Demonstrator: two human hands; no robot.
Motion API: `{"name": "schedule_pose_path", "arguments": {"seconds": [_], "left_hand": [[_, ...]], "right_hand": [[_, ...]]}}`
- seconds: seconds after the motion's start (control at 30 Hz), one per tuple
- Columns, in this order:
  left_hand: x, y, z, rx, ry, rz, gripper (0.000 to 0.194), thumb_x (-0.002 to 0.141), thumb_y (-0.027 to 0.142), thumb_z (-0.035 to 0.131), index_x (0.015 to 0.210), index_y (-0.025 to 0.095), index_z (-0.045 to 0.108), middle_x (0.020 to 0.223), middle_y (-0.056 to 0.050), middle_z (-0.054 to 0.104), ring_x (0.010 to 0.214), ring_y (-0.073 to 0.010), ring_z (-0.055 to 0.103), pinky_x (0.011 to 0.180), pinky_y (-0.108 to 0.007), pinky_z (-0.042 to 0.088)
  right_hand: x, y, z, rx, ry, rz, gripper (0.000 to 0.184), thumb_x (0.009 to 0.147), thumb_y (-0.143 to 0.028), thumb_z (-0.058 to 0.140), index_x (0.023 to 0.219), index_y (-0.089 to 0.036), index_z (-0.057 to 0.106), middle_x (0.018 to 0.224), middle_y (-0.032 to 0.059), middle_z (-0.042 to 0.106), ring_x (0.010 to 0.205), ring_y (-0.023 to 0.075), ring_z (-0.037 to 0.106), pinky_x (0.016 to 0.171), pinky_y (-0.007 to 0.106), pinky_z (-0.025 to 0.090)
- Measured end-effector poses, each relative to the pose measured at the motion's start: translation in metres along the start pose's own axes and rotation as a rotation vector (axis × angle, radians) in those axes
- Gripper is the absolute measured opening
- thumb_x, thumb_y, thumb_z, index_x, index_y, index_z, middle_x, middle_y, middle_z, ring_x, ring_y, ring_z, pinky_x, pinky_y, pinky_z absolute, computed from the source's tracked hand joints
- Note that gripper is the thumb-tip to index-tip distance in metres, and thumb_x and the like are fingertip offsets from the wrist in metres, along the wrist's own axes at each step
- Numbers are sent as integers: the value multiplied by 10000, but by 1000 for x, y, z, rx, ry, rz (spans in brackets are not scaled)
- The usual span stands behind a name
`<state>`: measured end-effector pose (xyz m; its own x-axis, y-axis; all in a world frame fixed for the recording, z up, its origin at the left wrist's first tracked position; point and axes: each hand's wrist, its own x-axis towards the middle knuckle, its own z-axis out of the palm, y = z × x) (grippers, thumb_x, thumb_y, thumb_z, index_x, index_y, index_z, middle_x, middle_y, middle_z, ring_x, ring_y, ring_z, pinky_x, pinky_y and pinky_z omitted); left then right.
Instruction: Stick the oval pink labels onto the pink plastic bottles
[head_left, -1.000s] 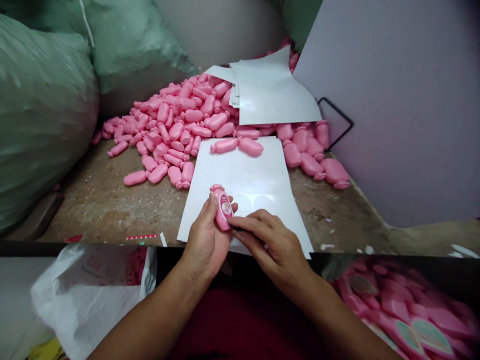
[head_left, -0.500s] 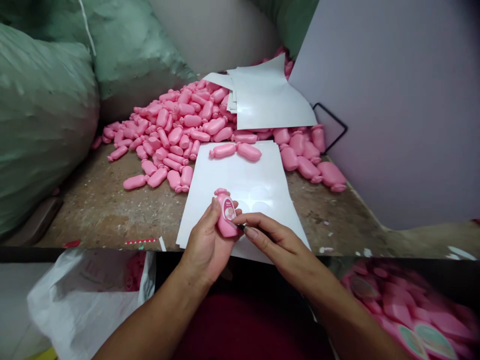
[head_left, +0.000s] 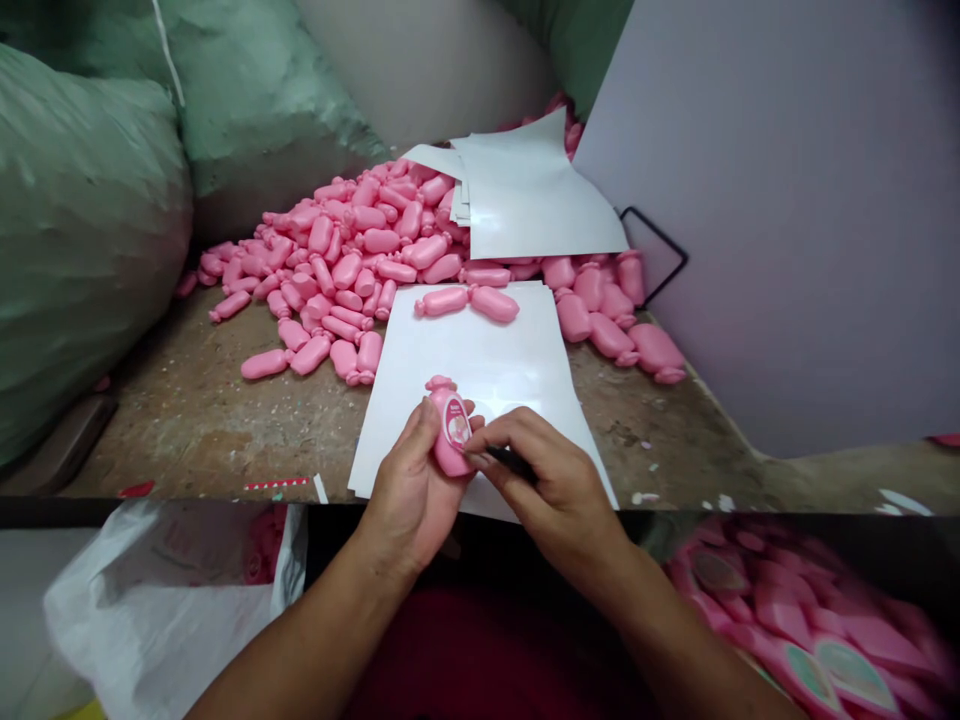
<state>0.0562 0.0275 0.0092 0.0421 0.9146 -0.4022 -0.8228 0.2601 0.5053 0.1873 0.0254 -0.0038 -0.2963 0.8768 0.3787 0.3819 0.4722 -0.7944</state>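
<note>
Presently: pink candy-shaped plastic bottle (head_left: pixel 450 455) clasped in left hand (head_left: pixel 409 495), long axis pointing away from the body, label (head_left: pixel 457 421) turned toward right hand (head_left: pixel 555 480), narrowly pinched on a dark slim tool (head_left: pixel 511 462), tip just beside the bottle, both hands above white sheet (head_left: pixel 495 350).

The one view came from a camera worn on the person's head, facing forward and down across the desk (head_left: pixel 214 425). It looked closely onto the left hand (head_left: pixel 405 490) and right hand (head_left: pixel 551 480) around the pink bottle (head_left: pixel 450 432), and reached back to the heap of pink bottles (head_left: pixel 352 250).
</note>
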Motion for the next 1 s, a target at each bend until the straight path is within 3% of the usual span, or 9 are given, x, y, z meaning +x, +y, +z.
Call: {"name": "schedule_pose_path", "arguments": {"seconds": [0.2, 0.43, 0.57, 0.63, 0.73, 0.83, 0.9, 1.0], "left_hand": [[1, -1, -4, 128, 26, 106, 159, 924, 288, 639, 1019, 161, 652, 865, -16, 628, 789, -103, 602, 794, -226, 481], [-1, 7, -2, 182, -3, 87, 265, 862, 306, 716, 1061, 143, 653, 885, -32, 639, 765, -107, 593, 759, -236, 469], [1, 15, -4, 214, -16, 70, 277, 865, 308, 711, 1080, 141, 668, 908, -48, 663, 774, -112, 605, 742, -228, 472], [3, 18, -6, 206, -16, 95, 262, 877, 320, 696, 1083, 160, 674, 939, -54, 676, 792, -123, 622, 729, -238, 482], [3, 23, -9, 225, -56, 122, 291, 858, 357, 715, 1103, 204, 685, 1017, -57, 695, 859, -157, 655, 752, -269, 502], [-2, 22, -11, 310, -132, 159, 367, 820, 389, 754, 1144, 225, 700, 1087, -65, 717, 972, -192, 669, 866, -299, 498], [-5, 19, -13, 402, -170, 219, 420, 795, 402, 776, 1172, 231, 710, 1123, -71, 724, 1050, -204, 652, 942, -294, 466], [-7, 14, -17, 508, -187, 307, 454, 782, 407, 785, 1195, 230, 719, 1182, -77, 714, 1148, -221, 607, 1016, -289, 415]], "right_hand": [[0, -1, 2, -298, 26, -164, 228, 882, -25, 490, 956, -216, 590, 925, 47, 700, 847, 197, 646, 697, 318, 448], [11, -8, -8, -517, 74, -303, 223, 952, -71, 450, 932, -217, 616, 859, 41, 713, 734, 171, 614, 637, 326, 374], [9, -11, -16, -430, 72, -320, 243, 934, -56, 482, 952, -229, 651, 870, 34, 728, 776, 174, 646, 654, 337, 378], [6, -11, -20, -197, 36, -244, 210, 936, -89, 519, 942, -238, 667, 879, 27, 725, 815, 174, 658, 688, 322, 419], [5, -6, -21, 231, 42, 105, 125, 952, -312, 592, 932, -237, 690, 811, 18, 689, 697, 154, 615, 600, 286, 421], [14, 3, -14, 577, 85, 504, 396, 859, -583, 632, 836, -189, 666, 644, -16, 586, 441, 76, 352, 447, 263, 226], [22, 8, -7, 743, 18, 614, 506, 774, -676, 656, 763, -171, 635, 592, -31, 549, 414, 47, 230, 449, 264, 131], [29, 11, -2, 849, -107, 635, 548, 739, -710, 661, 725, -165, 610, 590, -19, 575, 419, 41, 220, 466, 272, 82]]}}
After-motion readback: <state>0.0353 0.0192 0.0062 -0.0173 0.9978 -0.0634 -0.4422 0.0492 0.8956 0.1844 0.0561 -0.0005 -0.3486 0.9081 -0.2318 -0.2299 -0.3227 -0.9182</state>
